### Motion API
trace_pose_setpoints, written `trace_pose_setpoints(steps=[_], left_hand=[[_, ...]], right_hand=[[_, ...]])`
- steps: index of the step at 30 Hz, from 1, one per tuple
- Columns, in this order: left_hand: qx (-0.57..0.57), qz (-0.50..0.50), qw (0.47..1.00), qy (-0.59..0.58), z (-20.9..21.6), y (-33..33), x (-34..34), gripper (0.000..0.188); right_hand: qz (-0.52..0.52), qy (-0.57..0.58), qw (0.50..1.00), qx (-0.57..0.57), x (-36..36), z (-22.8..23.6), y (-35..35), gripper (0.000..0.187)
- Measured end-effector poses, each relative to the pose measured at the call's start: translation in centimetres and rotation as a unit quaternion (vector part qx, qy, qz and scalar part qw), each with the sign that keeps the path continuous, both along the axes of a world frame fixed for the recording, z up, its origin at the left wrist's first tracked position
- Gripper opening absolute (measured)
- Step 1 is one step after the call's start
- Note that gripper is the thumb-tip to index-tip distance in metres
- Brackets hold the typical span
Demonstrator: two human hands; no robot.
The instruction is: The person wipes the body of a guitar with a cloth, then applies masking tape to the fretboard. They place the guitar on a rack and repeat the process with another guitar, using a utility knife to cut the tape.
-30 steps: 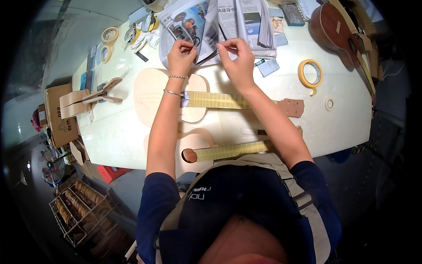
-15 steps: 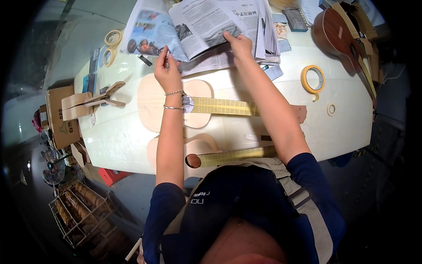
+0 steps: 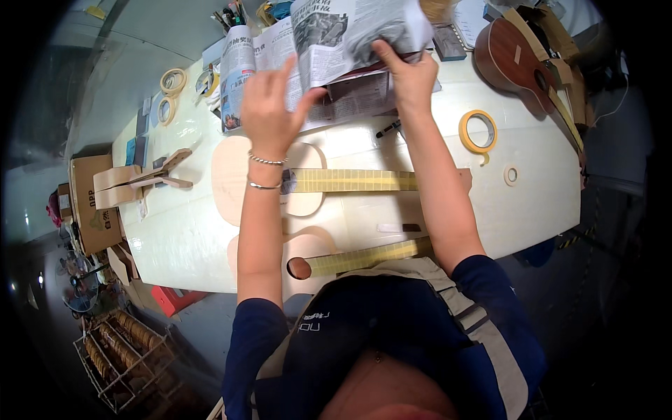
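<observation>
At the table's far side, my right hand (image 3: 414,78) pinches a folded bundle of newspaper (image 3: 323,43), thumb on top and fingers underneath. My left hand (image 3: 269,112) is beside its near left edge, thumb and fingers spread, over another newspaper (image 3: 238,80) lying on the table. Below my hands lies a pale wooden ukulele body (image 3: 227,185), its neck (image 3: 357,180) covered with yellow tape and pointing right. My left forearm passes over this body. Nearer to me is a second pale ukulele (image 3: 308,248) with a taped fingerboard (image 3: 371,257), partly hidden by my torso.
A yellow tape roll (image 3: 478,131) and a smaller roll (image 3: 511,175) lie at the right. Behind them rests a brown ukulele (image 3: 514,66). More tape rolls (image 3: 172,82) and wooden clamp-like pieces (image 3: 143,175) are at the left. A black pen (image 3: 388,129) lies near the newspapers.
The newspaper has been lifted and folded over toward the right. My left hand has let go of the page edge and spread its fingers. The pen on the table has come into sight.
</observation>
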State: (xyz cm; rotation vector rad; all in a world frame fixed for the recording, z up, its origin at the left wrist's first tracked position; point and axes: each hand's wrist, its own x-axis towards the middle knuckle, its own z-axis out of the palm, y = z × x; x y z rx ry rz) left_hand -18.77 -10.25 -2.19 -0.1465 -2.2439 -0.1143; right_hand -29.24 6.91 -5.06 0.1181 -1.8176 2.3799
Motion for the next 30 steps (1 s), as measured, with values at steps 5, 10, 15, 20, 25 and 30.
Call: trace_pose_setpoints(steps=[5, 10, 15, 20, 25, 30], left_hand=[[0.109, -0.102, 0.982, -0.112, -0.1, 1.8, -1.9, 0.028], [0.319, -0.015, 0.940, -0.118, -2.6, -3.3, -0.2, 0.018], [0.527, 0.313, 0.785, 0.085, -7.0, -13.1, 3.7, 0.053], [0.365, 0.126, 0.921, -0.047, -4.2, -5.4, 3.7, 0.096], [0.784, -0.229, 0.546, -0.188, -1.4, 3.8, 3.2, 0.094], [0.513, 0.050, 0.819, -0.253, -0.7, 3.2, 8.5, 0.051]], right_hand=[[0.102, 0.005, 0.990, 0.094, 1.3, -1.0, -1.7, 0.039], [0.144, -0.025, 0.987, 0.066, 0.3, -2.2, 0.2, 0.032], [0.048, -0.090, 0.985, -0.138, -0.2, -3.8, 1.0, 0.042], [0.134, -0.090, 0.960, -0.230, 2.9, -3.2, -0.5, 0.043], [0.420, -0.354, 0.748, -0.372, 9.3, -3.0, -1.4, 0.041], [0.259, -0.050, 0.932, 0.249, 11.8, 0.6, 3.6, 0.058]])
